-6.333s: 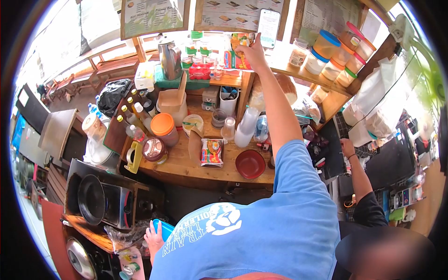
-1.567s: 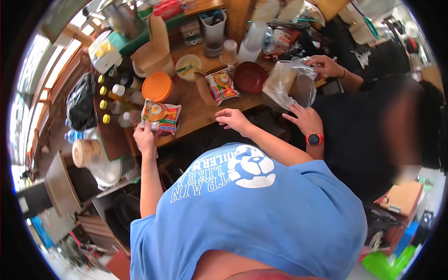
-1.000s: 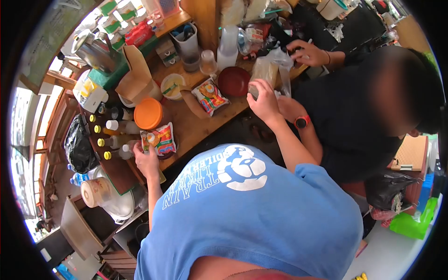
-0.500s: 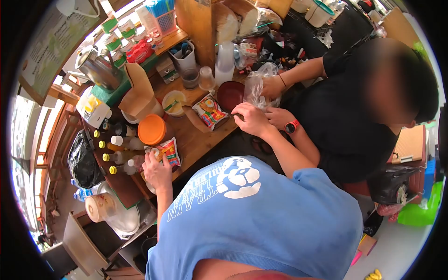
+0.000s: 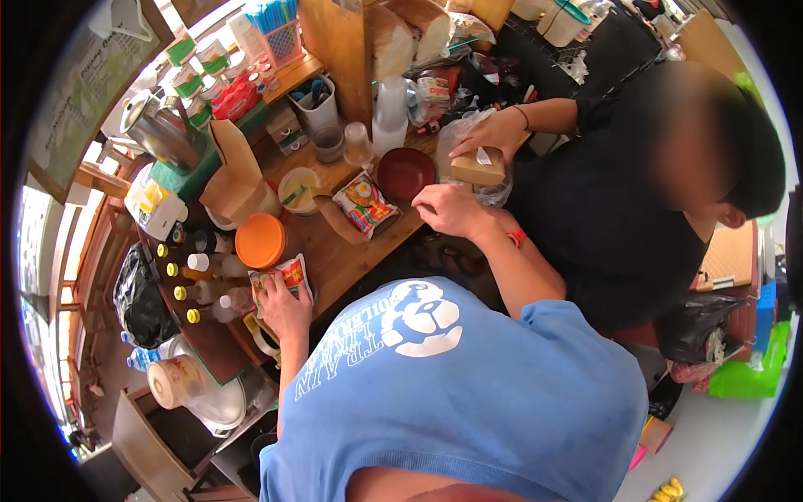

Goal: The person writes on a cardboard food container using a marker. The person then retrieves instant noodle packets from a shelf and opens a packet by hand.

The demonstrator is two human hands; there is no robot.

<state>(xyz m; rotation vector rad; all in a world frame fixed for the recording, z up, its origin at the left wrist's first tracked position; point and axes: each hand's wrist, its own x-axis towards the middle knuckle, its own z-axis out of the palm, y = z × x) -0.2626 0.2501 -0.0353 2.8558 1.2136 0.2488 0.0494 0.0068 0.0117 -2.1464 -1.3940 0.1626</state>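
Note:
My left hand (image 5: 283, 308) is closed on a red and white instant noodle packet (image 5: 293, 273) at the table's front edge, beside a tub with an orange lid (image 5: 260, 240). My right hand (image 5: 452, 209) hovers near the edge with its fingers curled inward; whether anything is in them is hidden. Just beyond it sits a dark red bowl (image 5: 406, 174). Another noodle packet (image 5: 365, 206) lies in the middle of the table, against a folded piece of brown card (image 5: 338, 219). To the right, a co-worker's hand (image 5: 493, 134) holds a brown cardboard box (image 5: 478, 167) at a clear plastic bag (image 5: 454, 138).
Several bottles with yellow caps (image 5: 194, 315) stand at the left end. A white tub (image 5: 299, 189) with a green-handled utensil, clear cups (image 5: 358, 144) and a metal pitcher (image 5: 159, 130) are farther back. The co-worker (image 5: 619, 201) stands close on my right.
The co-worker's hand has lifted, and the brown box now shows beneath it at the plastic bag. My left hand stays on the noodle packet; my right hand keeps its curled pose. The view has shifted slightly.

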